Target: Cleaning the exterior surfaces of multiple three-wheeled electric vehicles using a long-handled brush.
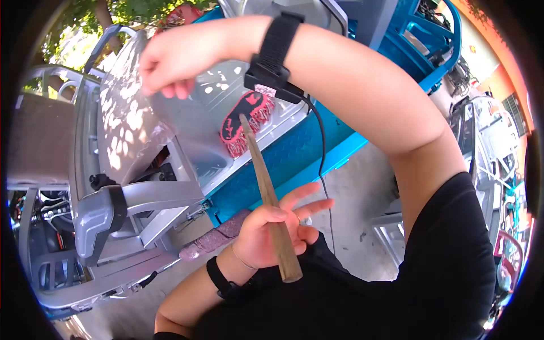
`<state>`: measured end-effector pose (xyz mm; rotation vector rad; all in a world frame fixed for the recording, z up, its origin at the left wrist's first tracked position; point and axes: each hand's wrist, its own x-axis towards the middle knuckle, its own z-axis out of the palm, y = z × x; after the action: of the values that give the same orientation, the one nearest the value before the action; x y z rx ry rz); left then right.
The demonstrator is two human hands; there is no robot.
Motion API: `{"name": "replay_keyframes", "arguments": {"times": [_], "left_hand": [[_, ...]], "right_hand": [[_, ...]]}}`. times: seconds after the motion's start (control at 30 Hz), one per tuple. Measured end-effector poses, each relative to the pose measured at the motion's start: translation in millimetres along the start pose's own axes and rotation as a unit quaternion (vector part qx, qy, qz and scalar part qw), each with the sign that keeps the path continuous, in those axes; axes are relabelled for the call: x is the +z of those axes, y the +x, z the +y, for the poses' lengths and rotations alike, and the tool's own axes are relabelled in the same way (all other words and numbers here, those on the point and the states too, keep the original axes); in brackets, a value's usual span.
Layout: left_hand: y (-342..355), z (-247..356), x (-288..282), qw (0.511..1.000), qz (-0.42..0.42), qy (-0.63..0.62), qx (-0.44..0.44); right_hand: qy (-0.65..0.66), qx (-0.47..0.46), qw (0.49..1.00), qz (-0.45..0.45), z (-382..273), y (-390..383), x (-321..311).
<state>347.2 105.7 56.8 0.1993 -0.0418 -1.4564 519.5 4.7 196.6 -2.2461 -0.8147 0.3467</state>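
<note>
My left hand (pixel 272 235), low in the middle, holds a wooden stick (pixel 265 187) with the thumb across it and two fingers stretched out to the right. The stick is the handle of a duster; its oval black head (pixel 241 116) with pink edging and a pink fringe rests on or just over a grey vehicle panel (pixel 204 136). I cannot tell the contact. My right arm reaches across the top to the left. My right hand (pixel 181 56) is above the grey vehicle's sun-dappled front with its fingers curled; the palm's inside is hidden.
A grey side mirror or arm housing (pixel 99 224) juts out at the left. Teal vehicle bodywork (pixel 300 153) runs behind the stick. A purplish wrapped bar (pixel 215 235) lies beside my left wrist. A black cable (pixel 324 147) hangs from my right wrist strap. More vehicles (pixel 493 136) stand at the right.
</note>
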Motion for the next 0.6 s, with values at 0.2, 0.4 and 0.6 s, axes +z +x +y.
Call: {"name": "replay_keyframes", "arguments": {"times": [0.2, 0.4, 0.6], "left_hand": [[38.6, -7.1, 4.7, 0.996, 0.002, 0.053, 0.064], [17.8, -5.0, 8.1, 0.987, -0.010, 0.017, 0.161], [-26.5, 22.5, 6.4, 0.971, 0.010, -0.045, 0.234]], "right_hand": [[0.097, -0.003, 0.994, -0.051, -46.3, 55.8, -27.3], [0.116, 0.073, 0.972, -0.192, -115.5, -6.4, -102.2], [0.007, -0.123, 0.973, 0.195, -76.2, -108.1, -24.4]]}}
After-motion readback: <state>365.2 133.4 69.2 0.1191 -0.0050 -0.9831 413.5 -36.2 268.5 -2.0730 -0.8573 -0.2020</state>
